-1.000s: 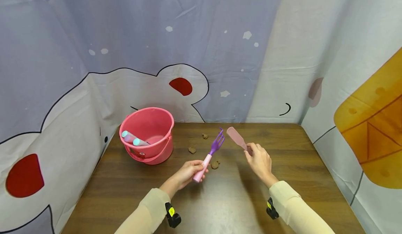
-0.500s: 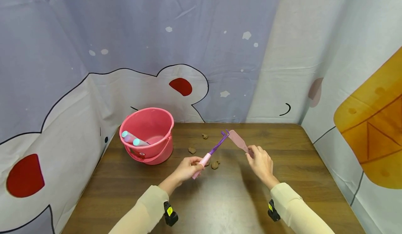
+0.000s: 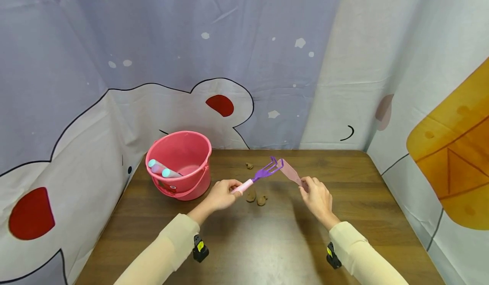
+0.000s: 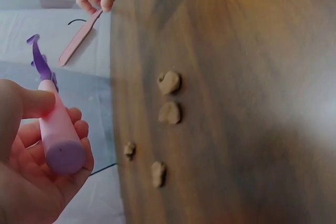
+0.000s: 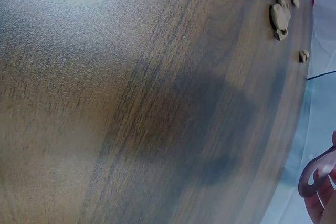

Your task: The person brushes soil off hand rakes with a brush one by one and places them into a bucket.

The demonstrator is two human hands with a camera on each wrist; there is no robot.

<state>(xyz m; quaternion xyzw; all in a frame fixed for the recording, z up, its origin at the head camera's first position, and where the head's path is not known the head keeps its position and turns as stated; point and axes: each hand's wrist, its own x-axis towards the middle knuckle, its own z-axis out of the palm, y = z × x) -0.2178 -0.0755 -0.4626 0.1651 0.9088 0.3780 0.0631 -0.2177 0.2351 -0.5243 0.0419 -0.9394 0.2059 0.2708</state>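
My left hand (image 3: 223, 195) grips the pink handle of a toy hand rake (image 3: 263, 174) above the table, its purple tines pointing right. My right hand (image 3: 317, 198) pinches the end of a flat, pale pink spatula (image 3: 290, 171), blade up and to the left. In the head view the tines overlap the blade's tip; the left wrist view shows a gap between them. Beneath, several brown clay lumps (image 4: 169, 113) lie on the table; from the head, my left hand hides one. At the right wrist view's edge, the spatula's handle (image 5: 307, 188) has a hole.
A pink bucket (image 3: 198, 183) stands at the back left of the wooden table (image 3: 344, 179). Two handles with pale blue ends (image 3: 170, 173) lean inside it. A printed curtain (image 3: 172, 43) hangs behind the table and along its sides.
My left hand has moved up and left, and the rake has turned so its tines point further right, over the spatula's tip. The right hand and spatula have shifted only slightly.
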